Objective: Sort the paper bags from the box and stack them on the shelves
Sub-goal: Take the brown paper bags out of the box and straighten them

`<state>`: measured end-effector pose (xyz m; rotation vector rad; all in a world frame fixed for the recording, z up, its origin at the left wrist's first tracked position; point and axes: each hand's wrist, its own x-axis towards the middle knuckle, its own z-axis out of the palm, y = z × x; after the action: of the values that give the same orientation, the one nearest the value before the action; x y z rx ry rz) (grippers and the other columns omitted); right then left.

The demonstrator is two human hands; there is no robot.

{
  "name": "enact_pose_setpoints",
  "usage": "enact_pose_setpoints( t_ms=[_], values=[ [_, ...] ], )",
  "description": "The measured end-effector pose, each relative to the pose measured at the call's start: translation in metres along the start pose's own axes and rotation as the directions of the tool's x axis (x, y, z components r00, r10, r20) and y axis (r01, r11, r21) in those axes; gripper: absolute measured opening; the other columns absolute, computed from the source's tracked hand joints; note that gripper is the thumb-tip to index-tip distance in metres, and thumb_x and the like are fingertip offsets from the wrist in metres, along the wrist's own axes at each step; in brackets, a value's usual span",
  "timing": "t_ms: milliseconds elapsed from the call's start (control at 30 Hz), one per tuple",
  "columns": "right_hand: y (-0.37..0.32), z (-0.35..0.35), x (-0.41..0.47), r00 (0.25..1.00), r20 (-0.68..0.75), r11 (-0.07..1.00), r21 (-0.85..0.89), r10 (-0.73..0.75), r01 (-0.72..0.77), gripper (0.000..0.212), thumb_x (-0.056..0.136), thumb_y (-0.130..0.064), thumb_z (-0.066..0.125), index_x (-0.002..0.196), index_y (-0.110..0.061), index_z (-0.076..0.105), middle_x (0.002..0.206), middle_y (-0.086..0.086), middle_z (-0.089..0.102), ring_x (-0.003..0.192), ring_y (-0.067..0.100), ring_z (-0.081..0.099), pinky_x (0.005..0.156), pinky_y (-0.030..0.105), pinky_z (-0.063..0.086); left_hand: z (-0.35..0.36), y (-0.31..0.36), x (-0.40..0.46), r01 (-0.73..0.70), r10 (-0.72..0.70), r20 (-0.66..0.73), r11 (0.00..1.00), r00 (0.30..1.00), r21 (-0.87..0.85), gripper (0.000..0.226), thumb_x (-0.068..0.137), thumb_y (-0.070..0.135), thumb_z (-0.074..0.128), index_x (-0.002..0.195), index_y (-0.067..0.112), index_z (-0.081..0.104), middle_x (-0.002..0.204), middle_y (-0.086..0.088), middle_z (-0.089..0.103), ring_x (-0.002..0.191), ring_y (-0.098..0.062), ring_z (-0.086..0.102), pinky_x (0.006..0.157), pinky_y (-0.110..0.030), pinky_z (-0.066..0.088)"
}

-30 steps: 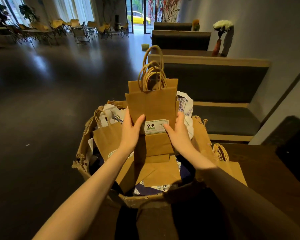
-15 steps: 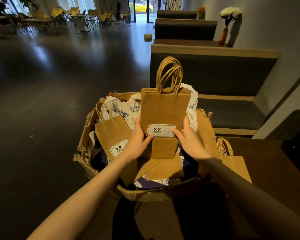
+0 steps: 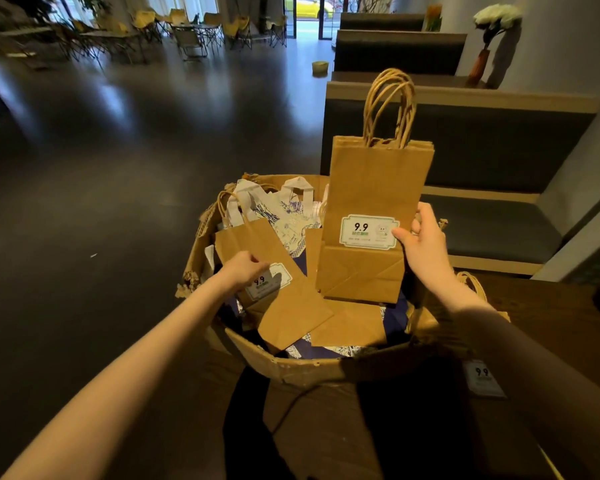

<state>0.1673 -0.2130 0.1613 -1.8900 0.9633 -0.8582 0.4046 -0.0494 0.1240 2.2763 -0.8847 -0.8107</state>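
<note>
Dim café floor behind; your right hand (image 3: 425, 242) grips a brown bag (image 3: 374, 216) upright, left hand (image 3: 245, 270) pinches another bag (image 3: 278, 282); box (image 3: 312, 367) remains full, shelves unseen.

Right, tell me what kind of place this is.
Probably a café or restaurant: upholstered booth benches along the wall, folding chairs round small tables by the glass entrance, and a vase of white flowers on a ledge.

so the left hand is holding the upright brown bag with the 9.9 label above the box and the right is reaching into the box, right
Not quite: the hands are swapped. In the head view the right hand holds the upright brown bag with the 9.9 label above the box, and the left hand reaches into the box, onto another brown bag.
</note>
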Motion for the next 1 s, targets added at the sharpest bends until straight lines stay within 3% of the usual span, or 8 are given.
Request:
enact_pose_setpoints(
  t_ms=[67,133,233,467,567,667,767,1000],
  values=[
    [-0.001,0.004,0.001,1.000,0.004,1.000,0.009,-0.005,0.005,0.036,0.095,-0.007,0.051,0.129,-0.017,0.041,0.119,0.003,0.060,0.109,0.014,0.058,0.074,0.017,0.052,0.003,-0.007,0.002,0.083,-0.084,-0.013,0.996,0.996,-0.016,0.029,0.095,0.021,0.052,0.068,0.012,0.048,0.071,-0.007,0.049,0.060,-0.015,0.046,0.057,-0.025,0.038],
    [-0.002,0.009,0.000,1.000,0.008,0.999,0.051,0.002,-0.002,0.036,0.094,-0.006,0.051,0.127,-0.019,0.042,0.119,0.004,0.060,0.108,0.017,0.059,0.087,0.037,0.054,0.005,-0.012,0.001,0.192,-0.197,-0.064,0.978,0.978,-0.081,0.031,0.090,0.030,0.057,0.107,0.004,0.055,0.112,-0.019,0.055,0.097,-0.027,0.057,0.085,-0.035,0.047],
    [-0.001,0.015,-0.001,1.000,0.029,0.998,0.068,0.010,-0.012,0.037,0.094,-0.007,0.052,0.126,-0.023,0.042,0.119,0.010,0.061,0.109,0.020,0.060,0.090,0.049,0.052,0.009,-0.009,-0.003,0.344,-0.363,-0.147,0.928,0.920,-0.144,0.081,0.088,0.037,0.060,0.145,0.003,0.014,0.151,-0.023,0.013,0.137,-0.040,0.021,0.112,-0.045,0.024],
    [-0.005,0.021,-0.004,0.999,0.044,0.996,0.088,0.013,-0.017,0.035,0.094,-0.002,0.049,0.127,-0.015,0.043,0.118,-0.005,0.056,0.115,0.013,0.055,0.095,0.038,0.050,0.008,-0.015,0.001,0.324,-0.387,-0.149,0.888,0.910,-0.327,0.080,0.080,0.030,0.066,0.141,0.002,0.023,0.138,-0.022,0.039,0.122,-0.037,0.045,0.101,-0.046,0.044],
    [-0.003,0.021,-0.002,0.999,0.046,0.994,0.110,0.019,-0.023,0.038,0.095,-0.002,0.049,0.131,-0.013,0.041,0.133,0.004,0.054,0.123,0.017,0.052,0.095,0.032,0.048,0.007,-0.012,-0.004,0.192,-0.311,-0.209,0.873,0.927,-0.448,0.078,0.077,0.016,0.068,0.136,0.000,0.020,0.125,-0.011,0.047,0.106,-0.023,0.051,0.087,-0.032,0.048],
    [-0.004,0.020,0.001,1.000,0.026,0.992,0.122,0.008,-0.011,0.042,0.095,-0.004,0.049,0.136,-0.012,0.039,0.137,0.007,0.052,0.127,0.019,0.050,0.098,0.037,0.049,0.009,-0.005,-0.009,0.079,-0.299,-0.277,0.797,0.913,-0.599,0.058,0.089,0.005,0.058,0.133,0.001,0.020,0.116,-0.006,0.045,0.099,-0.017,0.048,0.081,-0.029,0.046],
    [-0.014,0.013,0.002,1.000,-0.017,0.992,0.122,-0.023,0.025,0.040,0.097,-0.005,0.046,0.135,-0.012,0.040,0.135,0.003,0.052,0.123,0.014,0.051,0.079,0.011,0.050,0.008,0.009,-0.014,-0.016,-0.222,-0.282,0.759,0.933,-0.651,0.014,0.087,-0.004,0.057,0.095,0.008,0.057,0.107,-0.012,0.062,0.083,-0.019,0.061,0.075,-0.034,0.053],
    [-0.030,-0.011,0.004,0.971,-0.222,0.996,0.018,-0.086,0.092,0.037,0.100,-0.016,0.041,0.137,-0.018,0.039,0.127,0.002,0.057,0.111,0.011,0.056,0.072,0.011,0.043,-0.006,0.047,-0.031,-0.307,-0.065,-0.479,0.691,0.875,-0.654,0.011,0.097,0.007,0.043,0.098,0.013,0.052,0.109,-0.012,0.062,0.099,-0.025,0.062,0.086,-0.042,0.053]
  ],
)
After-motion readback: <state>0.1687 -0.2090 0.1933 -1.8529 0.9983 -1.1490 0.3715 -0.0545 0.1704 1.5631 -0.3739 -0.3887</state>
